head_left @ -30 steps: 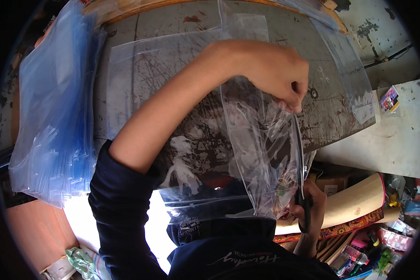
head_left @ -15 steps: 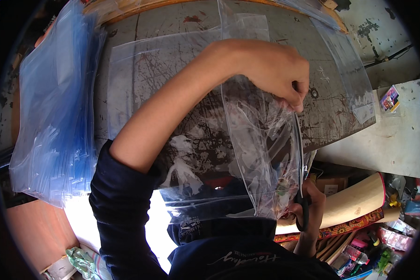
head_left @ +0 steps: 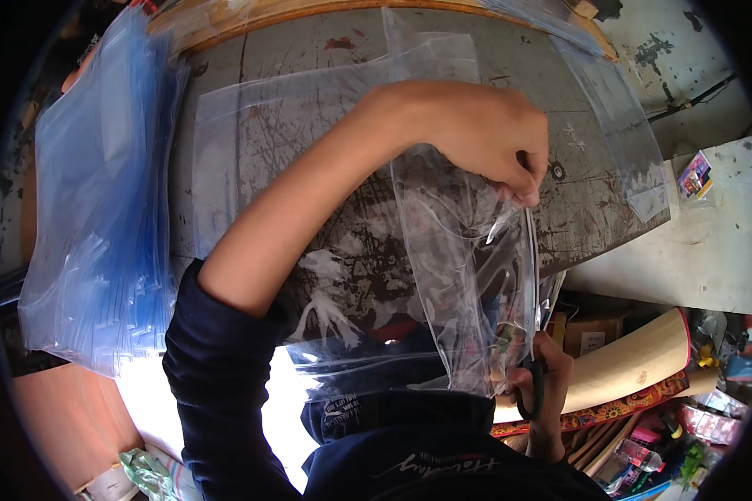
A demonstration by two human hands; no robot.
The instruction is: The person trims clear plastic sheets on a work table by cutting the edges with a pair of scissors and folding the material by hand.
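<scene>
My left hand (head_left: pixel 500 138) is bent over at the wrist, its thumb and fingertips pinching the right-hand edge of a clear plastic bag (head_left: pixel 443 259). That edge runs down toward me as a narrow, doubled strip, pulled fairly straight. At its near end, my right hand (head_left: pixel 553 371) is closed around black-handled scissors (head_left: pixel 539 386). The scissors lie against the plastic's edge; I cannot tell how far apart the blades are. Creased folds gather between the two hands, and the near part of the plastic hangs over the table's front edge before my dark shirt.
A thick stack of bluish clear plastic bags (head_left: pixel 100 192) stands at the left of the scratched dark table (head_left: pixel 597 200). Another clear strip (head_left: pixel 614 125) lies along its right side. Below right are a rolled cream sheet (head_left: pixel 627 363) and a jumble of small items (head_left: pixel 685 442).
My left hand has come slightly nearer, with the plastic's edge still pinched. My right hand and the scissors have shifted a little to the left along with that edge.
</scene>
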